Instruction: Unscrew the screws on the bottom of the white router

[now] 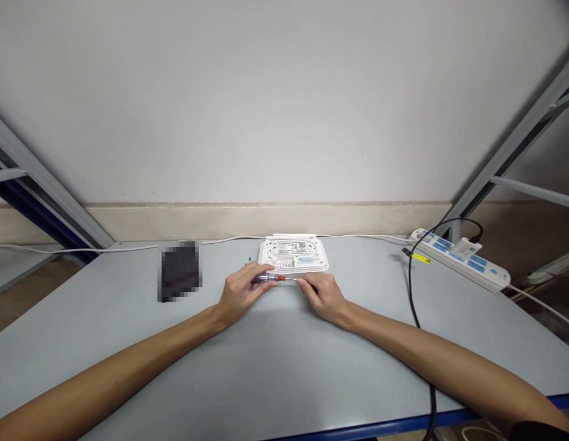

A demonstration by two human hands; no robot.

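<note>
A screwdriver [268,278] with a clear purplish handle and a red collar lies level between my two hands. My left hand [241,293] is closed round its handle. The fingers of my right hand [324,295] pinch the tip end of its metal shaft. Just beyond the hands, a white router-like device [293,254] rests on the grey table [275,367], its labelled, vented face up. Small dark pieces [248,261], too small to make out, are beside its left edge, partly behind my left hand.
A pixelated dark object [180,271] lies left of the hands. At the right back sits a white power strip [461,260] with a plugged-in adapter. A black cable [413,306] with a yellow tag passes under my right forearm. Metal frame legs flank the table; a wall stands behind.
</note>
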